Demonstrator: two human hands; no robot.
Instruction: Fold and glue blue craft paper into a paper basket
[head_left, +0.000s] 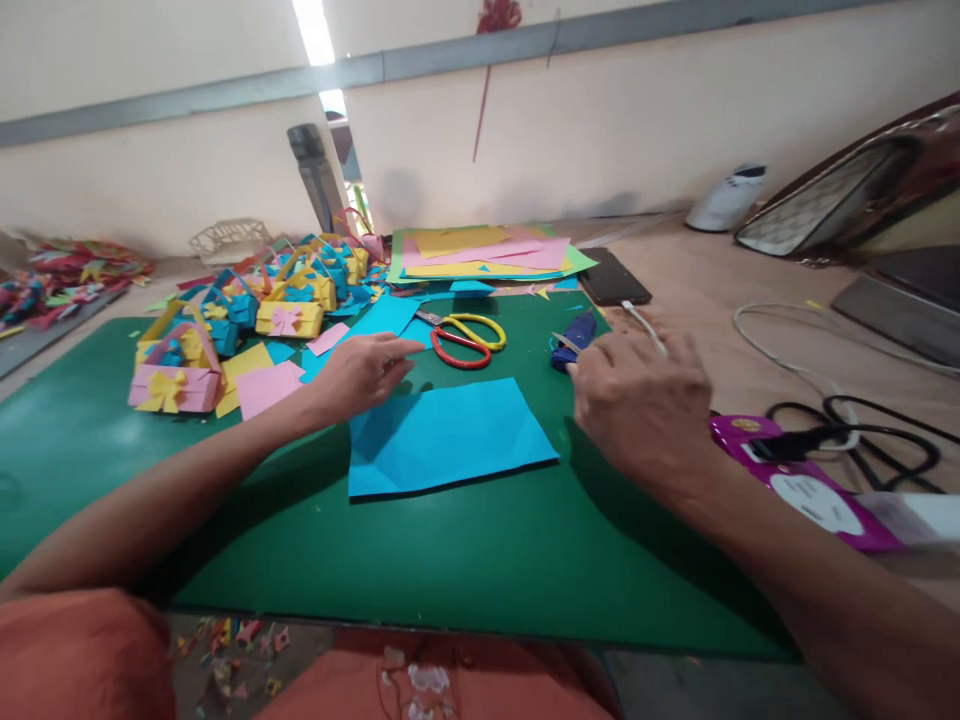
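1. On the green mat (420, 570), head view: blue sheet (450, 440) lies flat, near the middle, between the two hands, its edges slightly lifted.
2. Left hand (364, 375) above the sheet's far left corner; fingers partly bent, thumb a little apart, nothing seen in its hold. Contact with the sheet: cannot tell.
3. Right hand (645, 400) right of the sheet, fingers curled inward, fingertips close by a dark blue tool (577, 333). Whether it grips the tool, cannot tell; slightly blurred.
4. Scissors (487, 350), red and yellow handles, just beyond the sheet.
5. Small paper baskets (292, 315) clustered far left; stacked coloured paper (487, 250) behind the scissors; phone (615, 278) to its right, white cable (645, 325) attached.
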